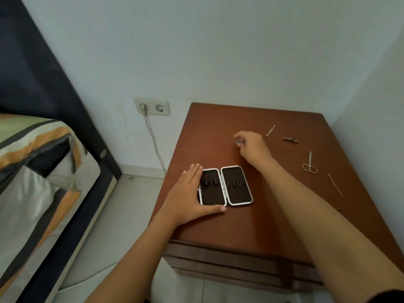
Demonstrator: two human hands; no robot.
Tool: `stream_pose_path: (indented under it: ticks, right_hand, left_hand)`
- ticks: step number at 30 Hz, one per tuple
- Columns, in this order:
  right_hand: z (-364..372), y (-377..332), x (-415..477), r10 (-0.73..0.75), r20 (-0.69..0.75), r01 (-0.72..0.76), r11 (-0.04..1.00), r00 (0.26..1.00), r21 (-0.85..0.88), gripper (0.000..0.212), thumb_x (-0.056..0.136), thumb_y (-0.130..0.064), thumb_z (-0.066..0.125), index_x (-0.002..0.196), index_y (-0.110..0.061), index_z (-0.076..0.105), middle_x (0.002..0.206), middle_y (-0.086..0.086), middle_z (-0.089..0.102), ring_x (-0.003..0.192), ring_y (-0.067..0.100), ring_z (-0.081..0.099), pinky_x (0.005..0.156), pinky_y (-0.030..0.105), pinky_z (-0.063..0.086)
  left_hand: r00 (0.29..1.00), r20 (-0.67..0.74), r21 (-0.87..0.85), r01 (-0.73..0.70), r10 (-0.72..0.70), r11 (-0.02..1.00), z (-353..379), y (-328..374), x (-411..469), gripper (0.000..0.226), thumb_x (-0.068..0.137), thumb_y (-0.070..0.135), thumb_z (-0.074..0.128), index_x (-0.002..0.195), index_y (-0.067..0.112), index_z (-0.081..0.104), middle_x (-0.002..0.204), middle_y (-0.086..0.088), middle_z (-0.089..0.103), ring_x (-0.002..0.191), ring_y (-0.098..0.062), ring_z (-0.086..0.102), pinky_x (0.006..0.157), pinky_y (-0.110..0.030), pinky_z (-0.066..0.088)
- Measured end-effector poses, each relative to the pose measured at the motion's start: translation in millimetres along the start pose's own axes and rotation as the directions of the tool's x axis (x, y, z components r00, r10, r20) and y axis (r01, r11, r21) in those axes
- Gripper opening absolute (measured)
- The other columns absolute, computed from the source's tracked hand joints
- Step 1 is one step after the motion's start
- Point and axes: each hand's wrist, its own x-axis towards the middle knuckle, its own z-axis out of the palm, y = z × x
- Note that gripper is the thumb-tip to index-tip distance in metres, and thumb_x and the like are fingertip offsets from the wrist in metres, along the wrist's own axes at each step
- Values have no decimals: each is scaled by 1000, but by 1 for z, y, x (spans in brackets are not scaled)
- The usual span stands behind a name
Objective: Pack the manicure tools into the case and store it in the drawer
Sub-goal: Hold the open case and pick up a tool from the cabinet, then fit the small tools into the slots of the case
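Observation:
The manicure case (237, 184) lies flat and unfolded on the brown nightstand (273, 215), both dark halves showing empty elastic loops. My left hand (188, 195) rests flat against the case's left half, thumb along its near edge. Farther back, my right hand (251, 145) is closed on a small metal tool (237, 141) at the tabletop. Loose on the right lie a cuticle pusher (270, 130), a nail clipper (290, 139), small scissors (309, 166) and a thin stick (335, 185).
The nightstand's drawer fronts (229, 263) are closed below the near edge. A bed (39, 176) with a striped cover and a dark headboard stands at left. On the wall a double socket (152, 106) has a cable running down to the floor.

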Motion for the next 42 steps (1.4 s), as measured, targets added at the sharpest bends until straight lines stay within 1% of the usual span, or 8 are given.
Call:
stream_pose_path:
  ticks: [4, 8, 15, 24, 28, 32, 38, 42]
  right_hand:
    - [-8, -31, -23, 33, -41, -16, 932, 999, 363, 22, 84, -2, 59, 99, -16, 68, 84, 5, 59, 76, 17, 56, 77, 29, 53]
    - [-3, -58, -49, -40, 124, -31, 852, 991, 522, 18, 80, -4, 68, 88, -20, 68, 76, 1, 59, 77, 23, 63, 73, 40, 60]
    - [14, -70, -66, -109, 269, -13, 910, 957, 415, 14, 77, -9, 73, 87, -17, 70, 72, -1, 64, 69, 16, 63, 80, 37, 58]
    - [3, -73, -71, -201, 450, 157, 979, 870, 132, 13, 82, -25, 68, 92, -20, 75, 98, 3, 69, 88, 16, 63, 83, 32, 52]
    - [-20, -52, -59, -192, 277, 138, 970, 942, 202, 14, 83, -17, 66, 94, -14, 74, 98, 5, 66, 91, 19, 62, 86, 27, 47]
    - [-62, 7, -31, 76, -52, -69, 990, 996, 127, 24, 87, -10, 57, 109, -8, 66, 117, 14, 63, 106, 25, 58, 98, 34, 43]
    - [-77, 82, -7, 290, 1, -280, 928, 957, -245, 48, 91, -14, 46, 138, -9, 39, 147, 18, 36, 135, 35, 31, 112, 45, 29]
    - [-68, 88, -9, 221, -58, -228, 922, 974, -314, 33, 92, -10, 45, 123, -5, 56, 126, 23, 52, 119, 40, 43, 100, 47, 42]
  left_hand:
    - [996, -66, 39, 59, -56, 997, 6, 2, -10, 122, 59, 89, 40, 150, 18, 2, 159, 4, 1, 144, -6, -7, 113, -24, -8]
    - [989, -111, 54, 101, -95, 993, 9, 6, -18, 119, 61, 89, 35, 150, 17, 0, 159, 1, -2, 142, -7, -11, 112, -24, -11]
    - [989, -116, 96, 107, -96, 990, 11, 5, -19, 115, 63, 89, 28, 149, 19, -4, 159, -1, -4, 143, -9, -11, 112, -25, -12]
    - [990, -97, 95, 109, -100, 989, 13, 2, -17, 118, 61, 91, 26, 150, 18, -1, 159, -1, -4, 144, -9, -10, 112, -26, -11]
    - [990, -97, 92, 115, -106, 989, 13, 0, -16, 121, 58, 93, 25, 150, 18, 0, 159, 0, -3, 144, -9, -10, 115, -28, -8]
    - [990, -97, 94, 115, -106, 989, 13, -1, -16, 121, 59, 93, 28, 150, 19, 0, 159, 2, -3, 144, -8, -10, 115, -28, -8]
    - [990, -101, 94, 112, -102, 989, 13, -1, -14, 118, 61, 90, 33, 150, 20, 1, 159, 3, -2, 144, -7, -8, 114, -26, -8]
    - [990, -97, 92, 114, -105, 989, 12, 0, -15, 117, 61, 89, 34, 150, 20, 1, 159, 3, -1, 144, -7, -8, 114, -25, -8]
